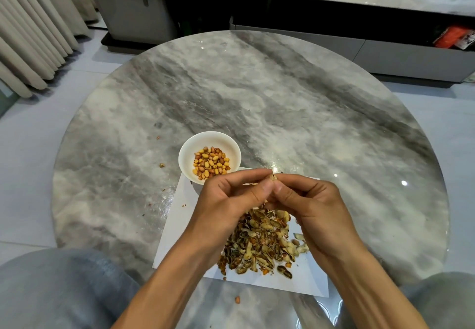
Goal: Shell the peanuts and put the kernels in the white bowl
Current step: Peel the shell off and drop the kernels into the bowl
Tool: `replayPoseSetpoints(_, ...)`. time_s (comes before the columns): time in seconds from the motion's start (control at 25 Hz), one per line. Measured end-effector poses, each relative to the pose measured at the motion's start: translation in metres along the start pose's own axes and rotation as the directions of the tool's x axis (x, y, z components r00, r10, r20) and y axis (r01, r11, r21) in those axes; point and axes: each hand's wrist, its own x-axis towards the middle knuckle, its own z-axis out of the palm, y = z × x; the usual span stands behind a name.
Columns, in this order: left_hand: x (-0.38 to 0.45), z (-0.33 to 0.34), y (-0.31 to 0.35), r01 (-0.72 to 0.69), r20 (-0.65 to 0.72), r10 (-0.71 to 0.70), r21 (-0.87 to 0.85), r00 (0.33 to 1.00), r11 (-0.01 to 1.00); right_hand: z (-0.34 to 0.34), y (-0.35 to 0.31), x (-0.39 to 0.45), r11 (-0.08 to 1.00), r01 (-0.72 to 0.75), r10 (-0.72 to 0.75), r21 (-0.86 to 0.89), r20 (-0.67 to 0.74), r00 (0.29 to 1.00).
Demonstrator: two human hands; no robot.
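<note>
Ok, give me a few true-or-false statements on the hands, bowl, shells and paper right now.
1. Both hands, left hand and right hand, pinch one peanut between them. True.
2. The bowl is empty. False: it holds a layer of kernels.
3. The shells lie piled on the paper. True.
4. The bowl sits to the right of the hands. False: it sits beyond and left of them, at the paper's far corner.
5. One kernel lies off the paper on the table, near the person. True.
</note>
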Motion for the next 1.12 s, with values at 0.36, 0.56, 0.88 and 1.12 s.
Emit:
replayPoseSetpoints(0.36, -0.003, 0.006, 0.001, -0.157, -0.035, 0.166, 0.182, 0.986, 0.971, 0.008, 0.003, -0.002, 1.000, -0.006, 0.007, 0.031, -0.038, 0.999)
replayPoseSetpoints(0.56, -0.003, 0.003, -0.003, -0.293, -0.030, 0.370, 0.553, 0.929, 0.780, -0.003, -0.009, 0.000, 0.975, 0.041, -0.031, -0.218, 0.047, 0.998)
replayPoseSetpoints(0.88, -0.004, 0.005, 0.002, -0.277, -0.111, 0.312, 0.253, 0.944, 0.927, 0.000, -0.009, -0.004, 0.980, 0.148, -0.147, -0.133, 0.020, 0.989)
replayPoseSetpoints(1.12, -0.003, 0.007, 0.010, -0.193, -0.164, 0.205, 0.085, 0.965, 0.978, 0.004, -0.008, -0.004, 0.992, 0.016, -0.013, 0.128, -0.021, 1.000)
